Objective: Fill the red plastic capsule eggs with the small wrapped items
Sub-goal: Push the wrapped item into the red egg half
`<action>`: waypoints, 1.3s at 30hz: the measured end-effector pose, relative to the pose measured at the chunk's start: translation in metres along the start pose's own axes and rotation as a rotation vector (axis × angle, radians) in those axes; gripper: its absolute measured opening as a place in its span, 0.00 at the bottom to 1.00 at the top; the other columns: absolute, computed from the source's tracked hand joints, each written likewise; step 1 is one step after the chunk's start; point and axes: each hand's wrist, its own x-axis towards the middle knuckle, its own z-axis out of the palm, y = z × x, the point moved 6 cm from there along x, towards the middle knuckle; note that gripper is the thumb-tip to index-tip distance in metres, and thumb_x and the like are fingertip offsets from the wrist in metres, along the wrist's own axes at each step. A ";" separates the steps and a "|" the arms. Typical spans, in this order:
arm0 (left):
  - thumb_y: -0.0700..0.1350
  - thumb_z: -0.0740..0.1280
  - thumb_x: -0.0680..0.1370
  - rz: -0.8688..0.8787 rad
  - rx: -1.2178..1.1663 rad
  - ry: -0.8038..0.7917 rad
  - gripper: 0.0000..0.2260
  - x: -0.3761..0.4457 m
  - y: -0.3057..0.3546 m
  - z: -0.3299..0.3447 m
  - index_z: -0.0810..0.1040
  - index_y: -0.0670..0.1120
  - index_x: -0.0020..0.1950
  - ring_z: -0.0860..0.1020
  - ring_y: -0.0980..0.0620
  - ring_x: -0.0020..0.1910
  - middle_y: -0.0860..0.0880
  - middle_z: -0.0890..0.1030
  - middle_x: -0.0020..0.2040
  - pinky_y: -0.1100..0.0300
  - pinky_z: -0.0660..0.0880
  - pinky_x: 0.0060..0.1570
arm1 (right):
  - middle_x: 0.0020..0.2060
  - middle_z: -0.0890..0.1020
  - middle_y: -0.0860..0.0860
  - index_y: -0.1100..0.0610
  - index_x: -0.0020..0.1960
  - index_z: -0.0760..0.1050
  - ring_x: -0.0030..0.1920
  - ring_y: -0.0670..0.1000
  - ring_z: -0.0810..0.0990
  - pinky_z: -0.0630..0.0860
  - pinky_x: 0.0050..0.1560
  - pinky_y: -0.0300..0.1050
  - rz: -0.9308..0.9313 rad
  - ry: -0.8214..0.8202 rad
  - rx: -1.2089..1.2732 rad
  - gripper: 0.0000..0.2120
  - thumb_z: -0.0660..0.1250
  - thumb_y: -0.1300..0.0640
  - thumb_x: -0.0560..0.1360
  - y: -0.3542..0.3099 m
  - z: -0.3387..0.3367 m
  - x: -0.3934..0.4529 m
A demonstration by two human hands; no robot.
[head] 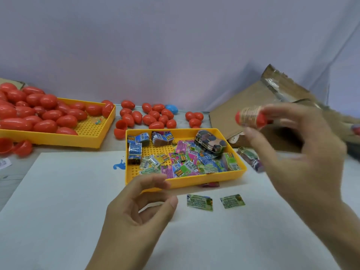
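The right hand (303,152) is holding a red egg (251,117) in the air over the worktop's right side, its grip pinching the egg between thumb and fingertips. The left hand (136,209) is hovering near the front edge, fingers loosely curled, gripping nothing. Wrapped items are lying in the yellow tray (204,181) at the middle.
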 end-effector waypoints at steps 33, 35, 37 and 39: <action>0.33 0.70 0.75 0.282 0.248 0.226 0.07 0.044 0.055 -0.044 0.81 0.44 0.43 0.79 0.49 0.29 0.47 0.81 0.32 0.60 0.76 0.27 | 0.25 0.76 0.55 0.56 0.42 0.84 0.28 0.51 0.72 0.68 0.25 0.39 0.991 -0.443 1.173 0.08 0.69 0.54 0.67 -0.035 0.126 -0.111; 0.36 0.69 0.75 0.382 0.307 0.332 0.06 0.071 0.079 -0.065 0.80 0.48 0.43 0.78 0.50 0.30 0.50 0.80 0.33 0.61 0.75 0.27 | 0.25 0.76 0.55 0.57 0.41 0.84 0.28 0.49 0.73 0.68 0.26 0.37 0.968 -0.467 1.192 0.08 0.69 0.55 0.67 -0.036 0.126 -0.110; 0.40 0.68 0.76 0.422 0.580 0.394 0.05 0.100 0.096 -0.079 0.82 0.50 0.47 0.80 0.58 0.35 0.54 0.81 0.36 0.68 0.75 0.33 | 0.25 0.76 0.54 0.57 0.40 0.83 0.28 0.48 0.73 0.68 0.26 0.37 0.936 -0.500 1.205 0.07 0.70 0.55 0.67 -0.039 0.125 -0.111; 0.41 0.69 0.77 0.353 0.935 0.415 0.07 0.128 0.098 -0.091 0.84 0.47 0.53 0.79 0.63 0.42 0.56 0.82 0.43 0.75 0.72 0.40 | 0.24 0.76 0.53 0.56 0.39 0.83 0.28 0.48 0.72 0.67 0.27 0.37 0.888 -0.562 1.212 0.08 0.72 0.52 0.66 -0.043 0.123 -0.110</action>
